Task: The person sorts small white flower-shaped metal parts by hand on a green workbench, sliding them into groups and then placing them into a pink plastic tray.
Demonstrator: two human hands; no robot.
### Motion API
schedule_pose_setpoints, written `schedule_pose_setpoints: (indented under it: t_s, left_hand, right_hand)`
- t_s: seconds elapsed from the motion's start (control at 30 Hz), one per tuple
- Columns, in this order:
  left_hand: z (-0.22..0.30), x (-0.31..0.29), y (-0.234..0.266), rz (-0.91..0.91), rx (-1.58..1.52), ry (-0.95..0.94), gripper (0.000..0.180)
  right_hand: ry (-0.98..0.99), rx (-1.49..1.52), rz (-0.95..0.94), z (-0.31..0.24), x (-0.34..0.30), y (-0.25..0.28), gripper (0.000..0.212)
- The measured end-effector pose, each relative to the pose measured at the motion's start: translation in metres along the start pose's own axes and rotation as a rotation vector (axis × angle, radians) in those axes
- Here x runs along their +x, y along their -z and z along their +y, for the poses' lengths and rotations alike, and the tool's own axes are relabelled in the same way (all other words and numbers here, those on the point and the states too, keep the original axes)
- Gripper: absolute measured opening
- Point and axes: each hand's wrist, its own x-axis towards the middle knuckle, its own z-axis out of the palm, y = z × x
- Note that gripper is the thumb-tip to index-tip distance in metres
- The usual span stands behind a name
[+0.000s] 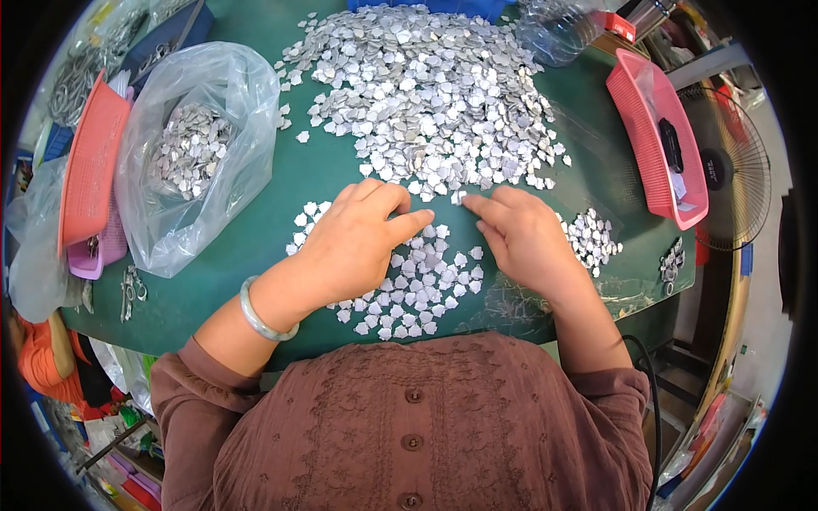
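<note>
A heap of small flat silver metal pieces [426, 94] with notched outlines spreads over the far middle of the green table. My left hand [354, 243], with a pale bangle at its wrist, bends over the heap's near edge. Its index finger and thumb are apart, and no piece shows between them. At the tip of my right index finger [524, 234] lies one silver piece [458, 198]; the thumb is held away from it. Nearer to me, a smaller scattered group of the same pieces [413, 294] lies partly under my left hand. Another small cluster [592, 240] sits right of my right hand.
At left, a clear plastic bag [243, 162] holds more silver pieces, beside a red-orange basket [89, 162]. A pink basket [635, 111] with a black object inside stands at right, near a fan [745, 170]. Metal clasps [129, 294] lie near the left edge. Someone in orange [51, 366] is at lower left.
</note>
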Motion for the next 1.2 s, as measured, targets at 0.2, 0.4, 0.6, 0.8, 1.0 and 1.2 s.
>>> schedule_pose_setpoints:
  t_s: [0.2, 0.4, 0.6, 0.8, 1.0, 1.2]
  left_hand:
    - [0.005, 0.003, 0.004, -0.089, 0.083, 0.011, 0.039]
    - [0.004, 0.004, 0.004, -0.102, 0.073, -0.009, 0.036]
    - [-0.002, 0.013, 0.002, 0.032, 0.110, 0.021, 0.034]
    - [-0.005, 0.016, -0.002, 0.020, 0.155, 0.060, 0.038]
    - [-0.005, 0.011, 0.002, 0.009, 0.162, 0.039, 0.037]
    - [-0.005, 0.007, 0.004, 0.011, 0.135, 0.021, 0.035]
  right_hand:
    - [0.007, 0.066, 0.014, 0.006, 0.000, 0.004, 0.020]
    - [0.006, 0.087, 0.014, 0.006, -0.001, 0.000, 0.020]
    - [0.051, 0.111, -0.063, 0.003, 0.003, -0.001, 0.022]
    - [0.094, 0.080, -0.087, -0.004, 0.015, -0.001, 0.027]
    - [0.092, -0.017, -0.060, -0.004, 0.018, -0.007, 0.023]
    - [0.103, 0.019, -0.105, -0.004, 0.019, 0.002, 0.019]
